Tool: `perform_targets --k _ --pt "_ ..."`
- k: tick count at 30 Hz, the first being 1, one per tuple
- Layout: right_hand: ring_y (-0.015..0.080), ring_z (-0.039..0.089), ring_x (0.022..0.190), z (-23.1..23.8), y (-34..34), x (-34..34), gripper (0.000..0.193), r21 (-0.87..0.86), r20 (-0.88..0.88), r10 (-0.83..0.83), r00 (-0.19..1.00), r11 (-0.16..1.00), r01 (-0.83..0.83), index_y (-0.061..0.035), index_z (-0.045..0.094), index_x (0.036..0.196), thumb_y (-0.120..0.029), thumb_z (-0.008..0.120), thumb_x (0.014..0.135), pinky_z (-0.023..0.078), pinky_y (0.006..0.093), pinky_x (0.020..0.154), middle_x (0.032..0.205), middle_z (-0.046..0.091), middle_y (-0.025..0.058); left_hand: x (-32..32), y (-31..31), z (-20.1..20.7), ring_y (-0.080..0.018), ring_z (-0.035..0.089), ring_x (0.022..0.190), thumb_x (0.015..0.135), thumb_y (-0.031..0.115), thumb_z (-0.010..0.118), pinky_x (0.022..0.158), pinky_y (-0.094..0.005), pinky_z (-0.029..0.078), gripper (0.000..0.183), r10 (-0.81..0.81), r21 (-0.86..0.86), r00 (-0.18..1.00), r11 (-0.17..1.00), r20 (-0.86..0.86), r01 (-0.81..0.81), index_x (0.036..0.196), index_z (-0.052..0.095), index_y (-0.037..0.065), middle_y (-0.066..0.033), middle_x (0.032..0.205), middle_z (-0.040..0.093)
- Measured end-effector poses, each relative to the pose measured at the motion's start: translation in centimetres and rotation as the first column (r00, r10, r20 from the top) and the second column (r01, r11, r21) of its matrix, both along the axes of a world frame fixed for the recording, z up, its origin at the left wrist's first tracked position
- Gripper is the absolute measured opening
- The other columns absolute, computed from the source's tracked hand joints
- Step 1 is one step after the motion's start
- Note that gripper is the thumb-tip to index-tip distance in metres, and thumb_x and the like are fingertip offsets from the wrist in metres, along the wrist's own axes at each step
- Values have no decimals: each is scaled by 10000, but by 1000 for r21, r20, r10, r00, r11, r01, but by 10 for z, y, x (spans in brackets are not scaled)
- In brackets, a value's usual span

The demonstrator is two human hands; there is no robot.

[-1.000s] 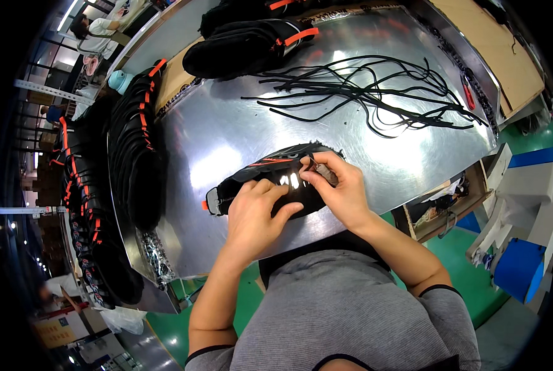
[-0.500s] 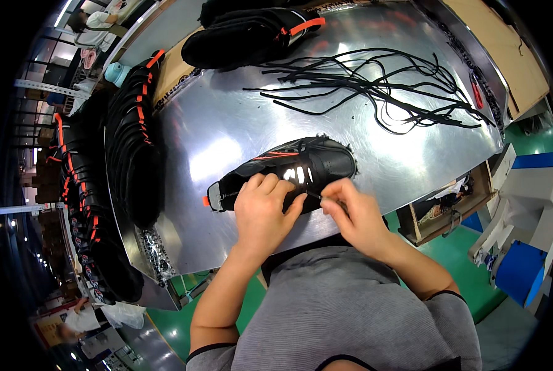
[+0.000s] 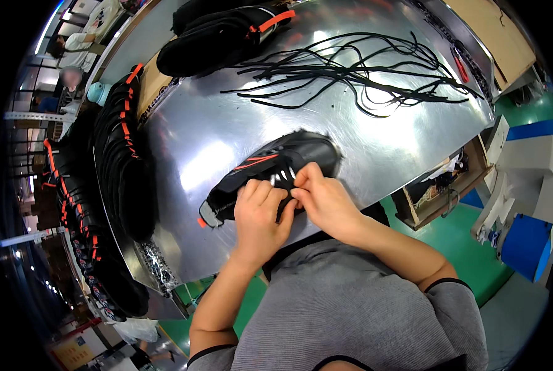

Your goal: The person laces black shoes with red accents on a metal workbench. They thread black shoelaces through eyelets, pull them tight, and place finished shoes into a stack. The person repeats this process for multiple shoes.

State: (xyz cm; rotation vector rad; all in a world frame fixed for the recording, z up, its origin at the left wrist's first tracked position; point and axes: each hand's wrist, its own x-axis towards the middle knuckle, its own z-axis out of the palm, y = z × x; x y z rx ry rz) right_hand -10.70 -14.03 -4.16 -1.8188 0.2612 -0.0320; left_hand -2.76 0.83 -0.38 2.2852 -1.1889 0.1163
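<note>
A black shoe upper [image 3: 255, 162] with orange stripes and a grey heel with an orange tab lies slantwise on the metal table in front of me. My left hand [image 3: 259, 213] is closed over its near side, fingers curled onto the opening and thumb by the lace area. Close beside it, my right hand [image 3: 321, 199] pinches with thumb and forefinger at the white-marked lacing rows. A thin black shoelace seems to be in that pinch, though the fingers hide most of it. The upper's toe points to the far right.
Loose black laces [image 3: 350, 71] spread over the far part of the metal table [image 3: 190, 136]. Black uppers with orange tabs are stacked at the far side [image 3: 227, 40] and in rows at left [image 3: 128, 167]. A red-handled tool [image 3: 460, 67] lies at the right edge, above an open drawer [image 3: 440, 191].
My right hand has moved left and up, in against the lacing rows beside my left hand. The upper has shifted left and turned, its toe tilting farther away. The whole view has also shifted slightly.
</note>
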Motion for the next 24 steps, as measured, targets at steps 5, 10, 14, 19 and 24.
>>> perform_targets --k 5,10,14,19,24 --pt "408 668 800 11 -14 -3 237 -45 -73 138 988 989 -142 -35 450 1089 -206 580 990 511 492 703 827 676 179 -10 7 2 -280 533 749 714 75 792 674 -393 395 174 24 58 997 998 70 -28 819 653 64 -67 778 558" --pt "223 662 675 73 -95 -35 242 -208 -137 -15 990 978 -15 -65 630 1123 -171 696 915 499 335 620 837 709 97 -14 29 1 -211 534 736 705 93 804 669 -377 363 185 -14 89 935 996 353 -19 858 700 89 -1 717 538" --pt "217 695 714 78 -62 -10 275 -227 484 190 854 970 -88 -96 644 1138 -51 677 869 526 329 607 885 716 76 -17 22 6 -182 553 773 759 123 736 692 -344 387 124 -117 131 897 989 425 67 874 713 82 4 734 526" --pt "264 695 731 49 -23 5 123 -657 253 406 878 739 -152 -28 601 942 -73 647 837 499 392 564 865 710 99 -19 34 11 -175 553 779 751 107 711 689 -337 392 144 -93 148 880 989 465 26 893 721 85 5 741 517" --pt "270 703 756 39 -14 5 121 -446 98 281 955 870 -210 -60 659 970 -132 661 873 509 408 611 792 720 84 -22 34 -1 -195 532 788 708 124 767 703 -363 371 218 -89 109 866 993 492 40 920 733 90 7 738 529"
